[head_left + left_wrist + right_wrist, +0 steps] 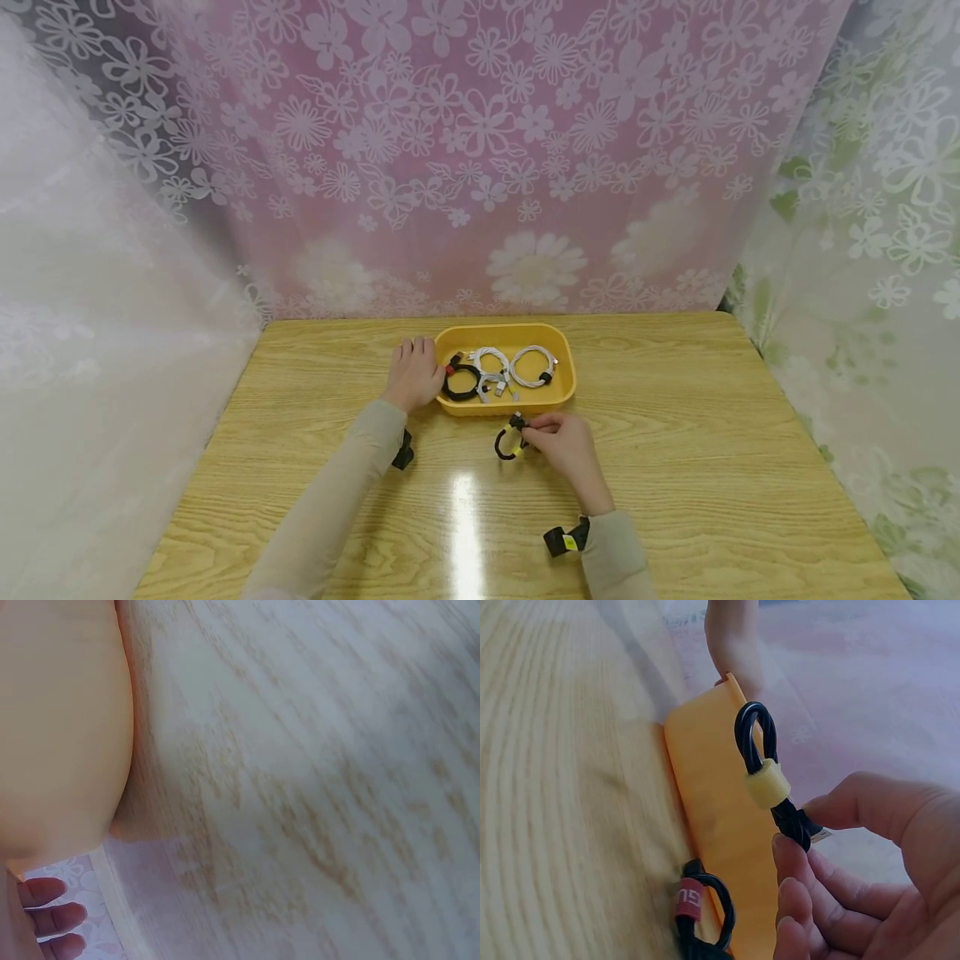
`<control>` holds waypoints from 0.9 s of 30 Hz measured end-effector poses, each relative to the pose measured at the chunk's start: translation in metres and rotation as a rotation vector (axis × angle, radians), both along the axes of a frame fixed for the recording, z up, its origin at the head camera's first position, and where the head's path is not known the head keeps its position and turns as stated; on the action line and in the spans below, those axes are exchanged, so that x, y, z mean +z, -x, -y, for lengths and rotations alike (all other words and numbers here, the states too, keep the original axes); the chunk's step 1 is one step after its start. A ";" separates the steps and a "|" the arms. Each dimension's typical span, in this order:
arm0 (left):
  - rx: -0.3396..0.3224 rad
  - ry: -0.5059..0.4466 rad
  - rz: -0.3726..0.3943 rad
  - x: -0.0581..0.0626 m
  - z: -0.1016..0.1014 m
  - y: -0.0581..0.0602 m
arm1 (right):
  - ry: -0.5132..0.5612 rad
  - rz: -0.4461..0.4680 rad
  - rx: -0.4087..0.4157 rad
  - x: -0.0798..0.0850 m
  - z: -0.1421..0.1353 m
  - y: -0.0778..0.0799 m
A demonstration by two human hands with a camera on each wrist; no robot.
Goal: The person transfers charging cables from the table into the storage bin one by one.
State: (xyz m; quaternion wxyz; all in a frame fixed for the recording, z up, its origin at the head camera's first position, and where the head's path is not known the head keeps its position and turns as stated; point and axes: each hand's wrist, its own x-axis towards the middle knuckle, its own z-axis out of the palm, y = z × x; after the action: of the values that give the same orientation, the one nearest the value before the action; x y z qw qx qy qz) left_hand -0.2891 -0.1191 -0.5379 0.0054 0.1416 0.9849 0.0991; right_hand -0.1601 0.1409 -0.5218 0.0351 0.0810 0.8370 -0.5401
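My right hand (566, 446) pinches a coiled black cable (756, 735) with a yellow strap, between thumb and fingertips. It holds the cable just in front of a yellow basket (510, 408). At the basket's left end my left hand (414, 375) grips the rim, thumb over the edge. Its curled fingers (60, 919) show at the lower left of the left wrist view. Inside the basket lie a black cable (461, 393) with a red tie, a white coil (534, 384) with a black tie, and more white cables (491, 353).
The right wrist view shows a black cable (724, 900) with a red strap, overlapping the basket's outer wall. The basket stands near the back of a wooden table (675, 433). Flowered curtains (487, 167) hang behind and on both sides.
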 end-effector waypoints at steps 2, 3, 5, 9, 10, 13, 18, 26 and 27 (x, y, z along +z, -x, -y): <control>-0.006 0.008 -0.014 0.000 0.000 0.000 | 0.018 0.002 0.001 0.001 -0.001 0.002; -0.009 0.012 -0.019 -0.001 0.000 0.001 | 0.026 -0.001 0.006 0.003 -0.002 0.002; -0.013 0.022 -0.023 0.000 0.000 0.001 | 0.021 -0.005 0.007 0.004 -0.003 0.003; -0.009 0.035 -0.005 0.003 -0.001 0.000 | 0.003 -0.010 0.001 0.011 -0.006 0.007; -0.007 0.040 0.002 0.004 -0.001 0.000 | 0.000 -0.012 -0.001 0.012 -0.007 0.008; -0.003 0.059 0.016 0.007 -0.003 0.000 | -0.008 -0.014 0.003 0.017 -0.010 0.011; -0.004 0.080 0.016 0.009 -0.004 0.000 | -0.035 -0.018 0.009 0.021 -0.015 0.019; 0.012 0.112 0.059 0.012 -0.007 0.001 | 0.010 -0.100 0.013 0.029 -0.027 0.035; 0.018 0.115 0.070 0.013 -0.007 0.001 | 0.010 -0.104 0.014 0.030 -0.029 0.037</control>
State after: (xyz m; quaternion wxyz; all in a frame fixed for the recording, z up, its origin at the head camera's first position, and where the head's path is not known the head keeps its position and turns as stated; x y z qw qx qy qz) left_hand -0.2901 -0.1117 -0.5253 0.0472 0.1286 0.9894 0.0473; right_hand -0.1967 0.1698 -0.4921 -0.0042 0.0469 0.8354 -0.5477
